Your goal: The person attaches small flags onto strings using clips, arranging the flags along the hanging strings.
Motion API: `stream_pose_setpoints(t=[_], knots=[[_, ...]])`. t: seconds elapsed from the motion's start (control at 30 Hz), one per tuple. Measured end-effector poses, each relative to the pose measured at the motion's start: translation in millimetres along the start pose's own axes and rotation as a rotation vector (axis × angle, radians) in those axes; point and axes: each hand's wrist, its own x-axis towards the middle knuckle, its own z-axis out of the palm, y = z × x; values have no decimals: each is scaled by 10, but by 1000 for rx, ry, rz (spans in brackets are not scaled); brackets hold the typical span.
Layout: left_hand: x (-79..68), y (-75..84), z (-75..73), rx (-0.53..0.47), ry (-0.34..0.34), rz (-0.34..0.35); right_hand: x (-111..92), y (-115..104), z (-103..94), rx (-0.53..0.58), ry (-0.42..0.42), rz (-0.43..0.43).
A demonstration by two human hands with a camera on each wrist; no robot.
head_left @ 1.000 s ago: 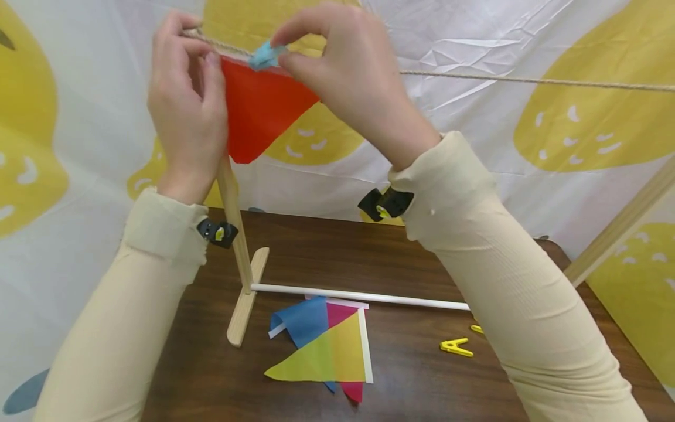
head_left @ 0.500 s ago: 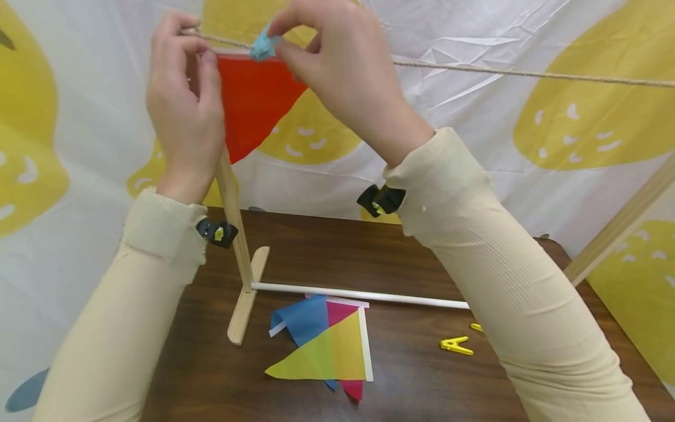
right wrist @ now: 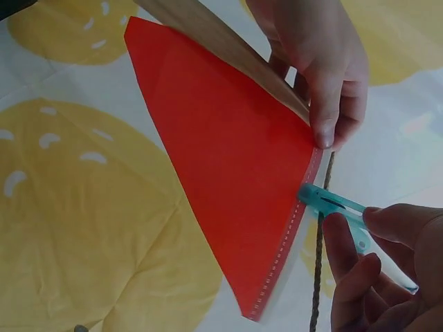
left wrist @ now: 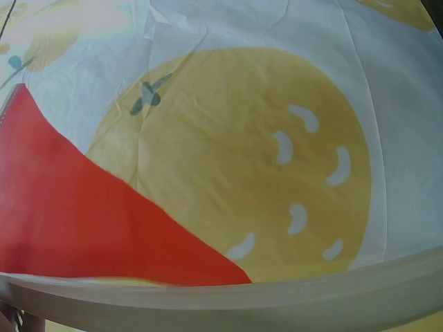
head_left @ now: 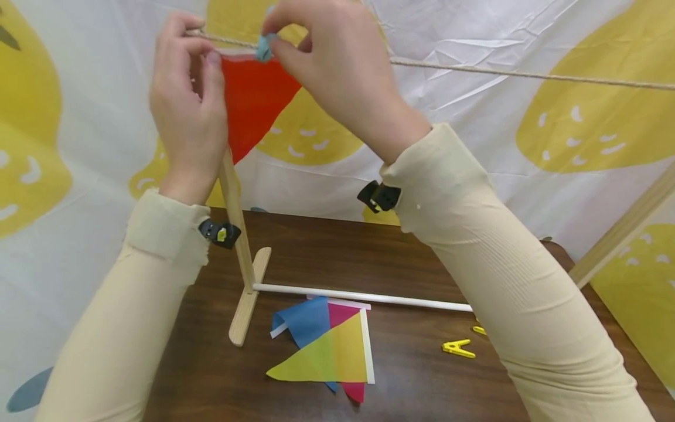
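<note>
A red pennant (head_left: 253,99) hangs at the rope (head_left: 474,71), beside the top of the left wooden post (head_left: 232,199). My left hand (head_left: 187,105) pinches its upper left corner near the rope, thumb in front. With thumb and fingers my right hand (head_left: 337,70) pinches a light blue clothespin (right wrist: 332,200) by its handle end. The right wrist view shows the clothespin's tip over the pennant's stitched white-banded edge (right wrist: 280,249), crossing the rope. In the left wrist view only part of the pennant (left wrist: 90,207) shows, and the left hand is mostly out of frame.
Blue, magenta and yellow pennants (head_left: 348,351) lie overlapping on the dark wooden table (head_left: 211,381). Yellow clothespins (head_left: 457,348) lie to their right, one partly behind the right sleeve. A white rod (head_left: 369,297) runs between the stand's feet; another wooden post (head_left: 622,228) leans at right.
My right hand has moved slightly up and left with the clothespin, which now stands more upright at the pennant's edge. The rope there sits a little higher. My left hand stays nearly still.
</note>
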Motion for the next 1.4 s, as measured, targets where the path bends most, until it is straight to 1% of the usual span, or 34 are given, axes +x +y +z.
stream_pose_setpoints(t=[0.1, 0.33, 0.47, 0.6, 0.7, 0.8, 0.87, 0.97, 1.03, 1.1, 1.23, 1.33, 1.4], knots=[[-3, -12, -3, 7, -9, -2, -10, 10, -6, 17, 8, -11], [-6, -76, 17, 3, 12, -19, -34, 20, -12, 56, 33, -35], [-17, -53, 3, -17, 10, -40, -79, 18, -30, 88, 49, -41], [-19, -27, -19, -20, -12, -63, -128, 40, -34, 92, 74, -69], [-19, -29, -33, -17, -32, -115, -174, 81, -28, 119, 108, -111], [-23, -49, -42, -26, -52, -191, -246, 131, -13, 153, 149, -167], [-24, -66, -46, -35, -62, -234, -307, 158, 3, 135, 169, -221], [-27, -80, -61, -26, -70, -284, -405, 167, 37, 72, 184, -300], [-29, -68, -80, -32, -77, -292, -469, 154, 64, 38, 185, -337], [-37, -41, -102, -37, -82, -289, -531, 130, 95, 39, 187, -357], [-52, 1, -136, -56, -84, -220, -643, 90, 160, 92, 165, -340], [-68, -27, -153, -40, -74, -156, -710, 91, 215, 118, 158, -326], [-90, -70, -164, -35, -77, -179, -752, 111, 254, 118, 165, -324]])
